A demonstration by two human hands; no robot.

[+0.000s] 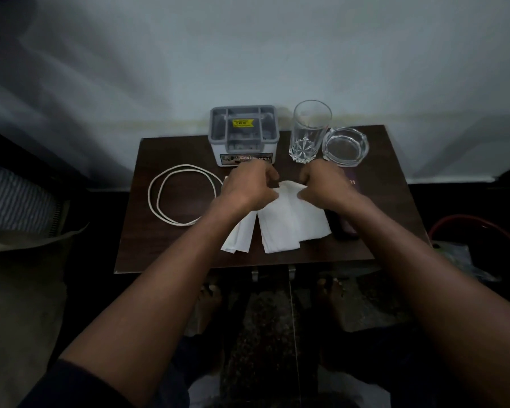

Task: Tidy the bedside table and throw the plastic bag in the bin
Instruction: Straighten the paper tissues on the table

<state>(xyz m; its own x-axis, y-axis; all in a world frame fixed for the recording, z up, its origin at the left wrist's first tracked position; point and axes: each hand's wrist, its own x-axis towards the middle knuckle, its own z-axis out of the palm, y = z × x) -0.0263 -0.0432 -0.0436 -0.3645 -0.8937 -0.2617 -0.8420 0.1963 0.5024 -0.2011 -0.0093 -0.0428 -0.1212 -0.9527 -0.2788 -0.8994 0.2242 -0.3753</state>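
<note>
Both hands, left hand (252,187) and right hand (321,185), pinch the white tissue (289,219) between curled fingers.

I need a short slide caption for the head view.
Both hands pinch white tissues on a bedside table.

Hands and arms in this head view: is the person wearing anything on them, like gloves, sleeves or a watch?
Both hands, left and right, are bare, with no gloves, rings or watch visible. The forearms are uncovered; a dark sleeve shows only high on the left arm.
</note>
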